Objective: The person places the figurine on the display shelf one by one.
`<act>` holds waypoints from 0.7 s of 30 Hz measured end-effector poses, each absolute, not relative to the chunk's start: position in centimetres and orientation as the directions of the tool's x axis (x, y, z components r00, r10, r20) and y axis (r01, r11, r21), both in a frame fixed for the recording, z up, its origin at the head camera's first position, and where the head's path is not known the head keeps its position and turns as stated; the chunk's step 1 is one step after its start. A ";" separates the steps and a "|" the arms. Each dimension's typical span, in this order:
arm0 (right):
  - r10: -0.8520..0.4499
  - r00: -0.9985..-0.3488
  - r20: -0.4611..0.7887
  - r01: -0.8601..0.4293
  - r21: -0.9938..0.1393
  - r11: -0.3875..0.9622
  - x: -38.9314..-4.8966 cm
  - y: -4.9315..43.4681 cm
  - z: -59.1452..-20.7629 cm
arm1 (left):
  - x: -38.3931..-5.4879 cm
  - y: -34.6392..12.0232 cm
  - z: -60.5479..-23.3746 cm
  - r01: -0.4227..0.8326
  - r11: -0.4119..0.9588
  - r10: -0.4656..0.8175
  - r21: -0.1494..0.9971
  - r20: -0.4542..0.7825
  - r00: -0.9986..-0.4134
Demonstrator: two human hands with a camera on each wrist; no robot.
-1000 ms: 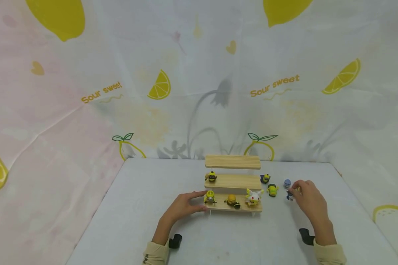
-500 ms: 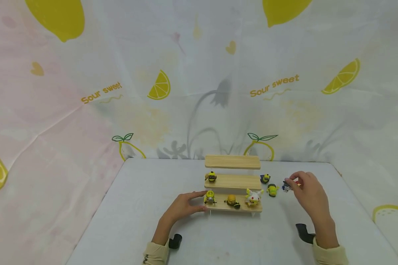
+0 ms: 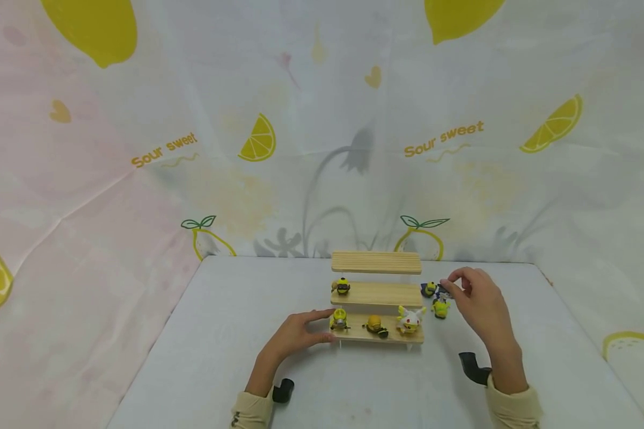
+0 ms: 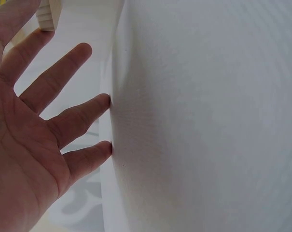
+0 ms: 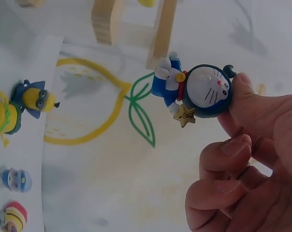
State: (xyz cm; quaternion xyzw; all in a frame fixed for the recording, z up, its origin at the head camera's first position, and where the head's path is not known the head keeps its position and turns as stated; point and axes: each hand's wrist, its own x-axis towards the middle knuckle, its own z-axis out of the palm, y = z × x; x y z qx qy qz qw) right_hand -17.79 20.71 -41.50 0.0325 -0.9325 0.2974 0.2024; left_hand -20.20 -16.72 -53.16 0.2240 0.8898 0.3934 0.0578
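Note:
In the head view my left hand (image 3: 299, 332) holds the left end of the bottom tier of a three-tier wooden display shelf (image 3: 375, 293) between thumb and forefinger. The left wrist view has the forefinger against the wooden end (image 4: 48, 15), the other fingers straight and spread. My right hand (image 3: 480, 304) is to the right of the shelf. Between its thumb and forefinger it pinches a blue-and-white Doraemon figurine (image 5: 199, 92) by the head; the figurine has a red collar and a gold star. Two yellow minion figurines (image 3: 429, 289) (image 3: 440, 308) are close to this hand.
The bottom tier bears a goggled minion (image 3: 340, 320), an orange-topped figurine (image 3: 375, 323) and a white-and-yellow figurine (image 3: 409, 322). Another minion (image 3: 343, 286) stands on the middle tier. A blue-capped figurine (image 5: 15, 179) and a striped one (image 5: 13, 216) stand on the white table (image 3: 236, 298).
My right hand has lifted the Doraemon figurine from the table's right side and carried it left and farther back, towards the shelf. The left hand has stayed at the shelf.

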 end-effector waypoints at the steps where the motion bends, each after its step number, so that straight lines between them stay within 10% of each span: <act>1: 0.052 -0.914 0.403 -0.192 -0.541 0.818 -17.9 20.4 -41.4 | -20.2 -16.7 -53.1 0.354 0.591 0.444 0.725 0.074 -0.893; 21: -0.075 -0.899 0.432 -0.338 -0.573 0.747 -19.9 15.3 -40.2 | -20.4 -16.9 -53.6 0.378 0.596 0.452 0.708 0.094 -0.887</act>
